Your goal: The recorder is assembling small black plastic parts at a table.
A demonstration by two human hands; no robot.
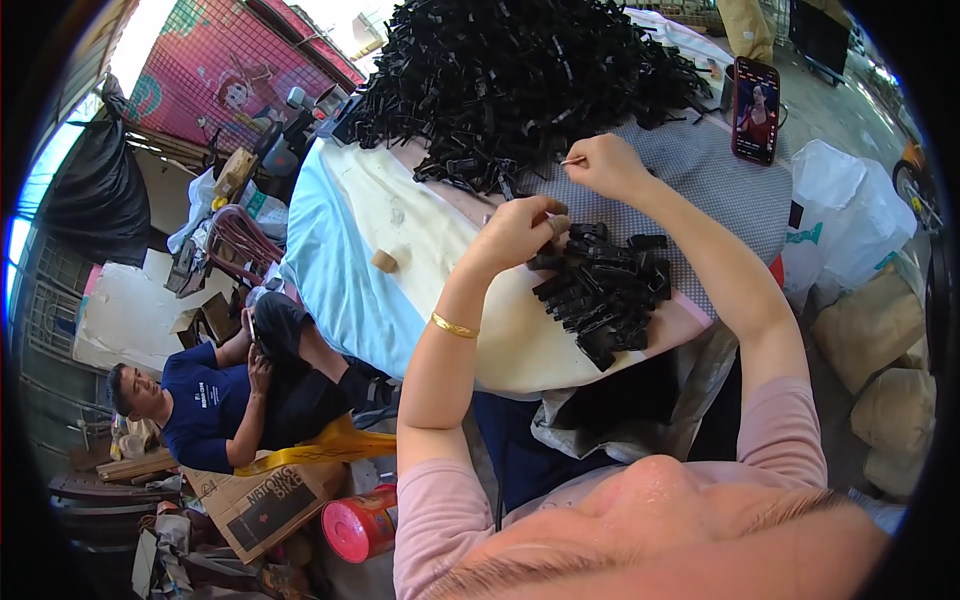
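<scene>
My left hand [520, 235], with a ring on a finger and a gold bangle on the wrist, is closed over the table; what its fingers hold is hidden. To its right and farther away, my right hand [608, 168] pinches a small thin pale thing [573, 161], too small to name. A big heap of small black plastic pieces [530, 80] covers the far part of the table. Closer to me, just right of my left hand, lies a smaller group of black pieces [605, 295], partly in rows.
Cloths cover the round table [355, 260]. A small tan roll [384, 261] lies at left, and a phone [756, 110] stands upright at right. White plastic bags [850, 205] and brown sacks [870, 330] are beyond. A seated person [220, 395], a cardboard box [265, 505] and a red tub [360, 523] are left.
</scene>
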